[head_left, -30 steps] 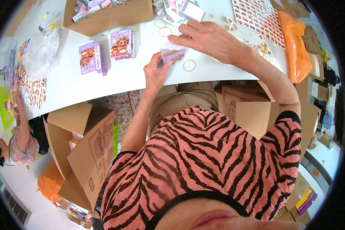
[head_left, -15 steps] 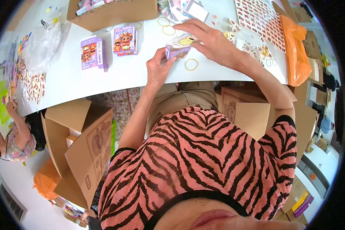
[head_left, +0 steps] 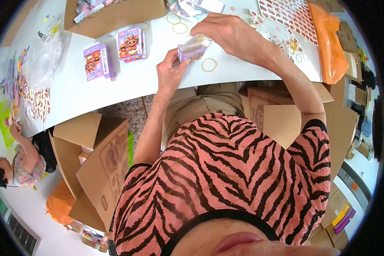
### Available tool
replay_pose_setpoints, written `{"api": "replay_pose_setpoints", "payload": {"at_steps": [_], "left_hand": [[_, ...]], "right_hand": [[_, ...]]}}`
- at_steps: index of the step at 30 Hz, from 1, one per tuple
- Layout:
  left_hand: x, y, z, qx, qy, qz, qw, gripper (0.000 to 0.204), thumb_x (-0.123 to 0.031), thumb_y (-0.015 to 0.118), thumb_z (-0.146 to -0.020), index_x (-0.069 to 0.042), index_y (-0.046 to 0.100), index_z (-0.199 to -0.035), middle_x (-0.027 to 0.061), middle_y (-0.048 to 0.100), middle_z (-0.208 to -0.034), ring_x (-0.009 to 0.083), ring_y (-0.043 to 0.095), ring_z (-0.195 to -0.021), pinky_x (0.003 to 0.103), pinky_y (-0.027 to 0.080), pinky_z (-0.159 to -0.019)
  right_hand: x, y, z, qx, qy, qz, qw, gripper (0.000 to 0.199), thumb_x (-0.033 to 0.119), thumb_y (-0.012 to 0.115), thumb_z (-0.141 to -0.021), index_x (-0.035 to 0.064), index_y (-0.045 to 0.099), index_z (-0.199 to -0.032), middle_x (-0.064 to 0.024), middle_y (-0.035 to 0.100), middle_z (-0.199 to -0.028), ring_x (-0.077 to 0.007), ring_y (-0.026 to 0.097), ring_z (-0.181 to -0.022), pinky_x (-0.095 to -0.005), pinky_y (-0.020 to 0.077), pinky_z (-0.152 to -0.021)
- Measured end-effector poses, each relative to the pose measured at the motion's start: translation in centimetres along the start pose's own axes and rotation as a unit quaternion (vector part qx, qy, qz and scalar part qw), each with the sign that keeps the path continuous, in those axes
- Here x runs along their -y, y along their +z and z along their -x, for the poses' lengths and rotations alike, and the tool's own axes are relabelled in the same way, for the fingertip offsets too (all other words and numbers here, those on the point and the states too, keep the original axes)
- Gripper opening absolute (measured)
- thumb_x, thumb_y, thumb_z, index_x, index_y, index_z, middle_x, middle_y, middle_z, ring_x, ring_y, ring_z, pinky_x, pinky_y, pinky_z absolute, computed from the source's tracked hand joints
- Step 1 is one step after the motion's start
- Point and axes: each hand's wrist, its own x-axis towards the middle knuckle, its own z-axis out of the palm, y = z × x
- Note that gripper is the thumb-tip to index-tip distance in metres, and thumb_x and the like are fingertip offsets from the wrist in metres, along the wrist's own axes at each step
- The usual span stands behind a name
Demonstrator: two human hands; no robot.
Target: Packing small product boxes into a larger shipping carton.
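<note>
My left hand [head_left: 170, 73] grips one end of a small purple carton [head_left: 193, 48] held just above the white table [head_left: 128, 81]. Its top flap stands open. My right hand [head_left: 231, 35] is over the carton's far end, fingertips at the open flap. A yellow rubber band [head_left: 209, 65] lies on the table just right of the carton. Two more bands [head_left: 177, 24] lie farther back. Two closed purple cartons with cartoon faces [head_left: 99, 61] [head_left: 131, 43] rest on the table to the left.
A brown cardboard tray [head_left: 115, 15] with small items sits at the back. Sticker sheets [head_left: 286, 15] and an orange plastic bag [head_left: 328, 42] lie at the right. Open cardboard boxes [head_left: 98, 158] stand on the floor at my left. Another person [head_left: 17, 162] works at far left.
My right hand came back from the far table to the carton. Both hands now hold it, and its flap is raised.
</note>
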Motion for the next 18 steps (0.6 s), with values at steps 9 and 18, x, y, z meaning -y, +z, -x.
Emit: {"api": "replay_pose_setpoints", "payload": {"at_steps": [9,18], "left_hand": [[0.6,0.3,0.0,0.008,0.022,-0.024,0.999,0.031,-0.005,0.071,-0.078,0.003,0.059,-0.106,0.0129,0.069,-0.092,0.0174,0.067,-0.084,0.03,0.054,-0.079],[1.0,0.7,0.2,-0.009,-0.006,0.057,0.998,0.032,-0.002,0.069,-0.08,0.003,0.057,-0.109,0.0116,0.068,-0.095,0.0137,0.064,-0.087,0.03,0.053,-0.08]], "right_hand": [[1.0,1.7,0.0,0.045,-0.007,0.017,0.999,0.034,-0.003,0.058,-0.071,0.0062,0.057,-0.103,-0.0096,0.061,-0.091,-0.0276,0.062,-0.088,-0.0363,0.0518,-0.073],[0.2,4.8,1.8,-0.099,-0.009,0.056,0.993,0.044,-0.002,0.059,-0.071,0.007,0.056,-0.114,-0.0059,0.063,-0.099,-0.0237,0.061,-0.092,-0.0339,0.0531,-0.075]]}}
